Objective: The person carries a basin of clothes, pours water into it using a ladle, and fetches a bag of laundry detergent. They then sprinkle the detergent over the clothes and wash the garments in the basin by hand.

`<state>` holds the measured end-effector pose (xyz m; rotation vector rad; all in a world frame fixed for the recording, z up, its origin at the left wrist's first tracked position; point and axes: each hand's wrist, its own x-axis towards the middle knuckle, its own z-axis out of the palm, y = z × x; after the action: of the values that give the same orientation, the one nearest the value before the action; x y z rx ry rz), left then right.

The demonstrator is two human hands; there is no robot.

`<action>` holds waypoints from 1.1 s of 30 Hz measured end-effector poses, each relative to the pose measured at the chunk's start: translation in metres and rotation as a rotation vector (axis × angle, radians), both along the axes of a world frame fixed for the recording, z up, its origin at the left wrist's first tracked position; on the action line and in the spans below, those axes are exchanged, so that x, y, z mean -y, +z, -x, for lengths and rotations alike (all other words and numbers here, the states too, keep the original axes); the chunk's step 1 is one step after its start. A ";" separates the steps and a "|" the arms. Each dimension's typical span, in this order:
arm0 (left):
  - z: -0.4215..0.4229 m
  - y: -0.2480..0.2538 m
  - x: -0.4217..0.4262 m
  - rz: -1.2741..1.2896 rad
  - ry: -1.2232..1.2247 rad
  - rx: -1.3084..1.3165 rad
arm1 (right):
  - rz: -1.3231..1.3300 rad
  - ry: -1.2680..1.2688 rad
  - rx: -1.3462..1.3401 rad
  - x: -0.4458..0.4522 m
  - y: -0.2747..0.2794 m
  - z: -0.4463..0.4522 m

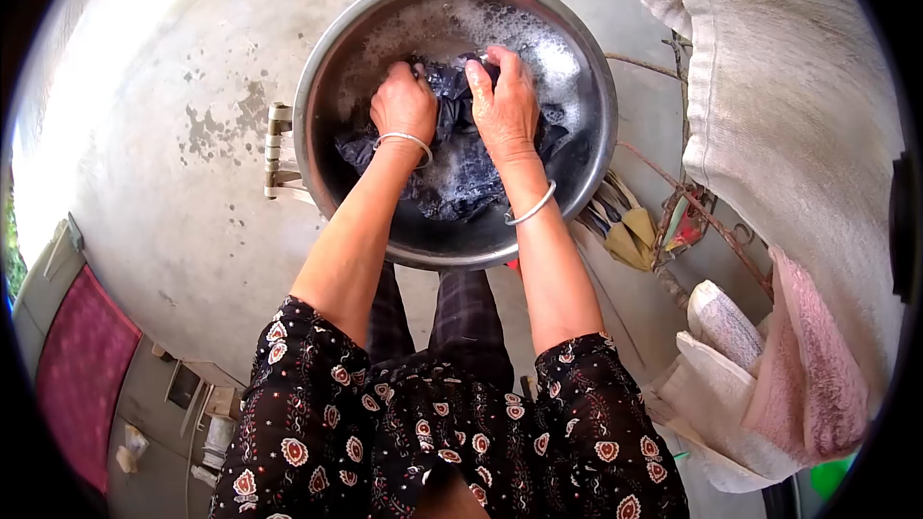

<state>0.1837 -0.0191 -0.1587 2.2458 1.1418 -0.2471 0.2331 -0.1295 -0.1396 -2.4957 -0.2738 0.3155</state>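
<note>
A wide metal basin (312, 139) holds soapy water and a soaked, bunched dark blue cloth (461, 168). On the left side of the cloth, my left hand (404, 106) is closed in a fist around a fold, its fingertips hidden. My right hand (507, 108) grips the cloth beside it with curled fingers; its thumb stands a little apart. White foam (433, 24) floats mostly along the far side of the water. Each wrist wears a silver-coloured bangle. Whether the cloth is a garment I cannot tell.
A slatted stool or rack (279, 152) juts out left of the basin. Damp spots mark the concrete floor (192, 231). On the right hang a pale cloth (769, 67) and a pink towel (803, 365), near rusty metal rods (716, 226). A dark red panel (87, 375) stands at lower left.
</note>
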 end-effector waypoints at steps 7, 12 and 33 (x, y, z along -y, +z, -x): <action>0.056 -0.049 -0.016 0.502 0.718 0.293 | -0.034 -0.445 -0.230 0.054 -0.013 0.058; 0.080 0.007 -0.005 0.261 0.296 -0.056 | -0.317 -0.099 -0.112 0.037 0.008 0.021; 0.071 0.094 0.002 0.120 -0.347 0.555 | -0.241 0.314 0.163 0.015 0.067 0.068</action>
<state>0.1126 -0.0212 -0.0652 2.1920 0.4359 0.1643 0.1646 -0.1441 -0.0728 -2.2387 -0.7306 0.1901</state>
